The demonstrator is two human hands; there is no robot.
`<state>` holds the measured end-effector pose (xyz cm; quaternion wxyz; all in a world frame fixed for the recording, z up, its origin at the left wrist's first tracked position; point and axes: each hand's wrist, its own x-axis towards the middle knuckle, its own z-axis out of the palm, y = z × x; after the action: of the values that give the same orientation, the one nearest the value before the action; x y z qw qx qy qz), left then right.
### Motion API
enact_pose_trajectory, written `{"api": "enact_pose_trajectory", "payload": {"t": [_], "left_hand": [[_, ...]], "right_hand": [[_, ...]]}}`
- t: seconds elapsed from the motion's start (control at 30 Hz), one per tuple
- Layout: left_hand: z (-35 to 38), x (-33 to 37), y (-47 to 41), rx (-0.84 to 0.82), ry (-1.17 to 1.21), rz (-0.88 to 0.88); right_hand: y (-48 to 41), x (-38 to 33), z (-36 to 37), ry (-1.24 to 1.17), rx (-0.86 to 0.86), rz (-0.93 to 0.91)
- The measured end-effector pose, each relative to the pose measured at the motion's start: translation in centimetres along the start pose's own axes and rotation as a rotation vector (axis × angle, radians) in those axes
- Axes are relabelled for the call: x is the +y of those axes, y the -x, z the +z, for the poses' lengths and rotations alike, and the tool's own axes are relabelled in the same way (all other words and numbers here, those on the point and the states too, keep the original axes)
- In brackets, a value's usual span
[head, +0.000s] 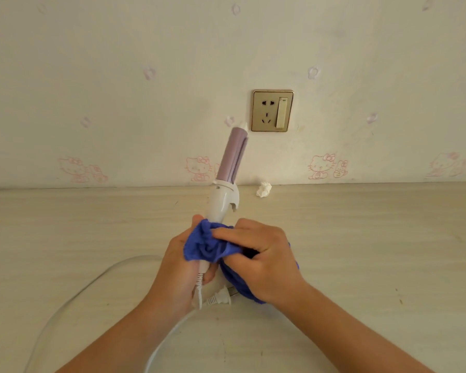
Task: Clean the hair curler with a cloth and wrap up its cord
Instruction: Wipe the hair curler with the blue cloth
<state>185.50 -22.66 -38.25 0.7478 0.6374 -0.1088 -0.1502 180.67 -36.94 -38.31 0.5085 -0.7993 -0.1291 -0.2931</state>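
The hair curler (223, 200) has a white handle and a lilac barrel and points up and away, tilted slightly right. My left hand (178, 267) grips the lower end of its handle. A blue cloth (210, 246) is bunched around the handle between both hands, and my right hand (264, 257) presses it against the handle. More of the cloth hangs below my right hand. The white cord (73, 294) leaves the handle's base, loops left over the table and returns toward the near edge. Its plug (221, 298) lies on the table under my hands.
A pale wooden table (374, 251) meets a wallpapered wall. A crumpled white tissue (263, 189) lies at the back by the wall. A gold-framed wall socket with a switch (272, 110) sits above it.
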Motion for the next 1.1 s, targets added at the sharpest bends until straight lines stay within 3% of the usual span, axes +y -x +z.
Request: {"api": "enact_pose_trajectory", "payload": {"t": [0.1, 0.23, 0.3, 0.47, 0.67, 0.73, 0.87, 0.97, 1.1], "left_hand": [[0.0, 0.0, 0.1, -0.087, 0.068, -0.010], [1.0, -0.6, 1.5, -0.209, -0.043, 0.036], [1.1, -0.4, 1.5, -0.198, -0.064, 0.034], [0.5, 0.4, 0.3, -0.006, 0.023, -0.046], [1.3, -0.7, 1.2, -0.072, -0.134, 0.015], [1.4, -0.7, 1.1, -0.077, -0.103, 0.022], [0.6, -0.3, 0.5, -0.054, 0.113, -0.093], [0.4, -0.1, 0.3, -0.106, 0.339, -0.233], [0.5, -0.4, 0.6, -0.147, 0.246, -0.239]], "right_hand": [[-0.8, 0.3, -1.2, 0.044, 0.168, 0.029], [-1.7, 0.7, -3.2, 0.024, 0.317, 0.107], [-1.4, 0.6, -3.0, 0.018, 0.288, 0.091], [0.1, 0.0, 0.0, 0.001, -0.082, 0.066], [-1.3, 0.1, -2.5, 0.056, 0.267, 0.175], [-1.1, -0.1, -1.9, 0.060, 0.234, 0.192], [-0.1, -0.3, 0.0, -0.026, -0.017, 0.190], [-0.2, 0.0, 0.0, 0.040, 0.011, 0.193], [-0.3, 0.0, -0.4, 0.082, 0.108, 0.146]]}}
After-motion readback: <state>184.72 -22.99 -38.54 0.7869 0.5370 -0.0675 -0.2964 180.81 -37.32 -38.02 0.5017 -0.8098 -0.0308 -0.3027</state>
